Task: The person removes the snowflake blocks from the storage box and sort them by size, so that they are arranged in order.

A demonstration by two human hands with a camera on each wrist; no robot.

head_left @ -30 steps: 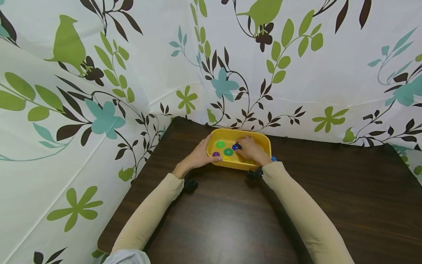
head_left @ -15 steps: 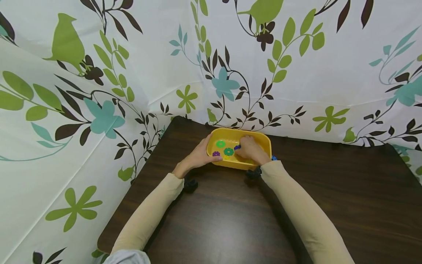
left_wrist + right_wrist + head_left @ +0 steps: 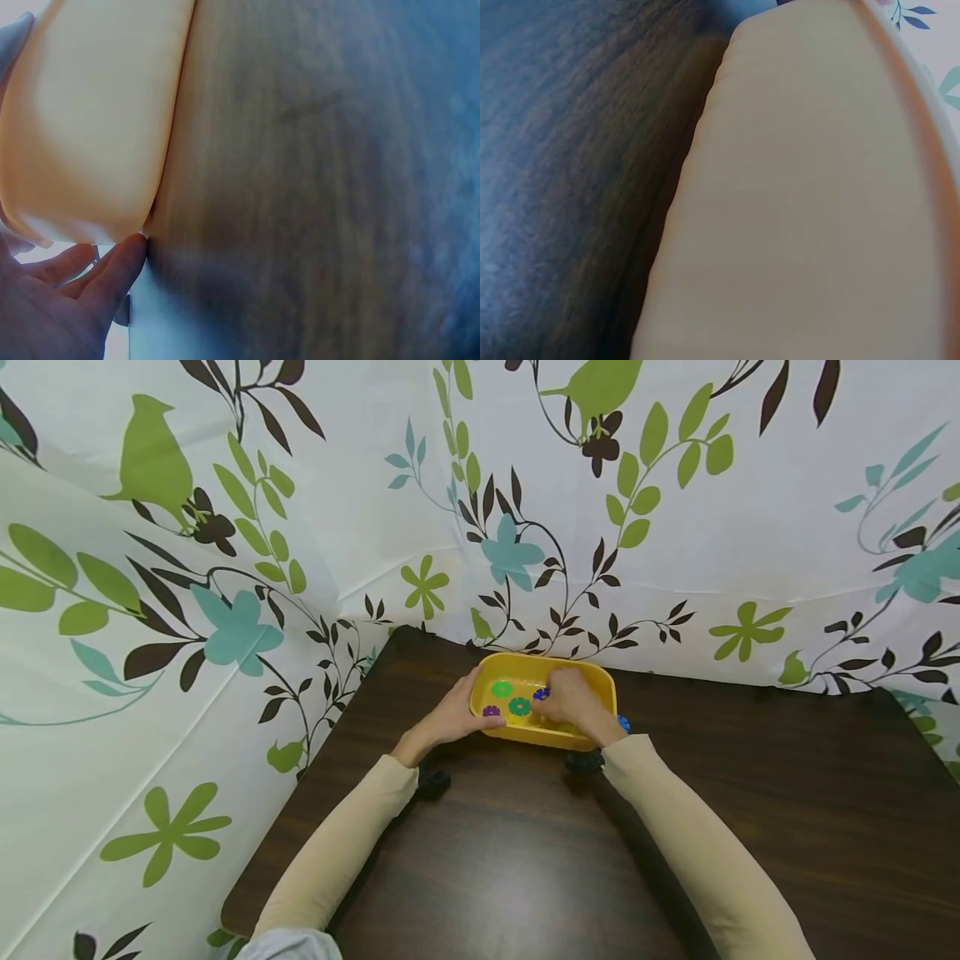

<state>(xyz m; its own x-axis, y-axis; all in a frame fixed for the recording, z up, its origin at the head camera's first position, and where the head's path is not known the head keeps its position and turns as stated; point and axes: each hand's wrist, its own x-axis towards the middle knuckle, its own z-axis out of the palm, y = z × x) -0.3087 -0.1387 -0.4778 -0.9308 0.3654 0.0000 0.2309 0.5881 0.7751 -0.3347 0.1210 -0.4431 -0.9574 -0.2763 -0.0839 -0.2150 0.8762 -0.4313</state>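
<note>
A yellow bin stands near the table's back edge. My left hand holds its left end, thumb over the front rim. In the left wrist view, fingers of that hand touch the bin's outer wall. My right hand reaches inside, its bent fingers pointing down beside a dark blue disc; what its fingertips hold is hidden. Left of it lie a teal green disc, a light green disc and a purple disc. Only the bin's wall fills the right wrist view.
The dark wooden table extends in front and to the right. A blue piece shows just outside the bin's right end, beside my right wrist. Behind the table and at its left hangs a patterned cloth.
My right hand has shifted slightly within the bin, and its forearm has moved a little to the right. The left hand still holds the bin in the same place.
</note>
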